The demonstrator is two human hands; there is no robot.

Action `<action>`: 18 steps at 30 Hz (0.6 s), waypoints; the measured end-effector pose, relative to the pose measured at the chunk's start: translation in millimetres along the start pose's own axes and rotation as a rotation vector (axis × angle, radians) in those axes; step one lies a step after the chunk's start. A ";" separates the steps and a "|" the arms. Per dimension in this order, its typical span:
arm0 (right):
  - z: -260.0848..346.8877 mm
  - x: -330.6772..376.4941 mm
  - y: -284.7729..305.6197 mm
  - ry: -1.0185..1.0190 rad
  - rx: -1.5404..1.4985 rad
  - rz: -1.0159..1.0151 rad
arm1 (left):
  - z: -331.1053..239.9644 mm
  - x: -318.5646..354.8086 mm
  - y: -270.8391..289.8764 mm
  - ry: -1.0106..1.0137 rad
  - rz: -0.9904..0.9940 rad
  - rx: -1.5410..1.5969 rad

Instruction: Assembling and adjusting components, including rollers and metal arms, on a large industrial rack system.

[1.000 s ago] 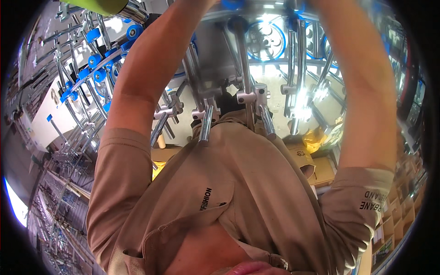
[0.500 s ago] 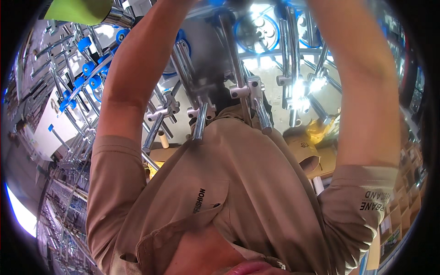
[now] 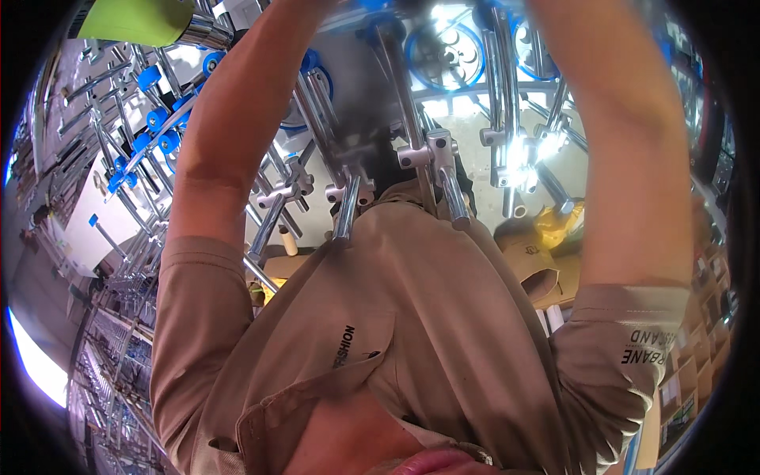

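Observation:
Both hands are beyond the upper edge of the head view, so what they hold or touch is hidden. My left forearm [image 3: 229, 119] reaches up past the left side of a rack of shiny metal tubes. On the other side, my right forearm [image 3: 633, 150] is raised the same way and slightly blurred. Between the arms, metal tubes [image 3: 345, 210] with grey clamp joints [image 3: 440, 146] point toward my body. Behind them are wheels with blue rims [image 3: 445, 55].
Several small blue rollers [image 3: 157, 119] sit on tubes at the left. A yellow-green object [image 3: 134, 20] is at the upper left. Low down are a yellow bag [image 3: 558, 226] and a brown cardboard piece [image 3: 534, 265]. Cardboard boxes [image 3: 697, 364] stack at the far right.
The surroundings at the left have shifted slightly in the picture. Both arms stay raised in nearly the same place, with the hands still beyond the upper edge.

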State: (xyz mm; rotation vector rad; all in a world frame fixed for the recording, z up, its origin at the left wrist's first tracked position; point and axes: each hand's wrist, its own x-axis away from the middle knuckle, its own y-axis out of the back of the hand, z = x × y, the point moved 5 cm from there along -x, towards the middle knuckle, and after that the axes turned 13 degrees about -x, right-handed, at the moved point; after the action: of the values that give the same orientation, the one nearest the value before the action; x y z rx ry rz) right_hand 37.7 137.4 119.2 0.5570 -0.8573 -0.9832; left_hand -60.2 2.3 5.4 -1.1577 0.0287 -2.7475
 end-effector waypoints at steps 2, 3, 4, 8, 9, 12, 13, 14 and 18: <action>3.2 2.3 -17.8 -0.054 -0.356 0.362 | -1.8 0.4 -4.4 0.007 0.011 0.052; 1.2 -0.2 -27.1 0.002 -0.001 -0.026 | -1.0 1.2 -6.7 0.011 0.017 0.077; 4.5 4.5 -26.3 0.054 0.354 -0.414 | 0.5 1.7 -7.7 0.017 0.020 0.102; -16.5 -1.3 -25.4 0.087 0.381 -0.491 | 9.7 -1.9 -7.8 0.056 0.020 0.207; -13.4 -4.0 -27.1 0.095 0.377 -0.491 | 6.2 -0.8 -12.2 0.056 0.031 0.236; -9.7 -6.4 -30.2 0.124 0.394 -0.500 | 1.9 0.5 -21.7 0.067 0.053 0.320; -11.1 -7.1 -30.6 0.123 0.399 -0.499 | 3.7 0.1 -23.2 0.077 0.055 0.347; -13.6 -8.2 -31.6 0.107 0.395 -0.476 | 5.8 -0.6 -24.4 0.086 0.056 0.374; -11.6 -5.4 -34.4 0.106 0.365 -0.444 | 6.6 -0.7 -34.6 0.117 0.077 0.488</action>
State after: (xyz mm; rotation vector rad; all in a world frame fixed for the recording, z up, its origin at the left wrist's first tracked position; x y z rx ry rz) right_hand 29.1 126.7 85.2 1.1378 -0.8391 -1.1909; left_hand -59.9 36.9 12.2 -0.8415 -0.5383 -2.5384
